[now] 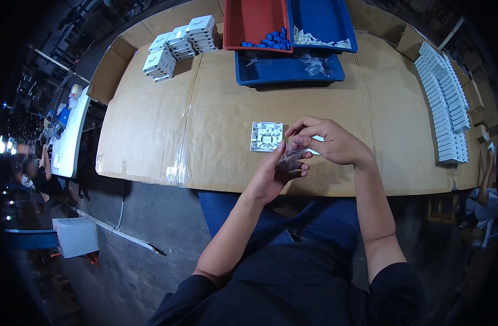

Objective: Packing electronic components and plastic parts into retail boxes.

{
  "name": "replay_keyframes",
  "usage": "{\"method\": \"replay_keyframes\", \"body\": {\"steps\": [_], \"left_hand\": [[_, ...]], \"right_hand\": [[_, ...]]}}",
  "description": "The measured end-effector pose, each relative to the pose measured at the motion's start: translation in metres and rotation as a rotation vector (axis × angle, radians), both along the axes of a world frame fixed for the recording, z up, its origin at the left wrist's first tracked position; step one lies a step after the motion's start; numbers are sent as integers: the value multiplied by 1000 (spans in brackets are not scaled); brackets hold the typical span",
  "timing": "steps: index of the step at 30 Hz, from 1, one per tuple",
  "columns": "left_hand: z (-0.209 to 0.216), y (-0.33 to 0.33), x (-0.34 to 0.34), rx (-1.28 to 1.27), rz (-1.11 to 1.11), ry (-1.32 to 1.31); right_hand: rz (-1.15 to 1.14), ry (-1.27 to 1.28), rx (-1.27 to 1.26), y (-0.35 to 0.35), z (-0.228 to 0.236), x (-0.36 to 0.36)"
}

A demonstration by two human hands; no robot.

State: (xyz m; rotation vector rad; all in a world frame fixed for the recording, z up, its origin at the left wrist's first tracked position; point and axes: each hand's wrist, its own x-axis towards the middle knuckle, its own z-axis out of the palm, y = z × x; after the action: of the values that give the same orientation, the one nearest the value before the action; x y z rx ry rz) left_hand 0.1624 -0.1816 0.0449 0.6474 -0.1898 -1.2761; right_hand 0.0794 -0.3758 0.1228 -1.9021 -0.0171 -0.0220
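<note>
A cardboard-covered surface [135, 125] filled the frame's upper middle. Just right of centre, the left hand [272, 176] was loosely curled, thumb and fingers holding a clear plastic bag [292, 154]; the right hand [336, 142] bent its fingertips by the bag's upper edge, though whether they pinched it couldn't be told. The film looked light, limp and slippery, likely best taken by its rim. Fingers and glare obscured any contents; the right hand mostly hid a white piece [317, 138].

worn on the head, a wide fisheye looked down past the person's dark shirt [292, 285] and forward across the nearby cardboard-covered table [222, 119].
</note>
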Motion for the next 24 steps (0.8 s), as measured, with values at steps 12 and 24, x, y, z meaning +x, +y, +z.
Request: {"method": "replay_keyframes", "body": {"steps": [12, 24], "left_hand": [[-33, 4, -2, 22, 1, 108], [-44, 2, 1, -18, -104, 114]], "right_hand": [[133, 139, -104, 12, -12, 4], [187, 306, -63, -2, -19, 16]]}}
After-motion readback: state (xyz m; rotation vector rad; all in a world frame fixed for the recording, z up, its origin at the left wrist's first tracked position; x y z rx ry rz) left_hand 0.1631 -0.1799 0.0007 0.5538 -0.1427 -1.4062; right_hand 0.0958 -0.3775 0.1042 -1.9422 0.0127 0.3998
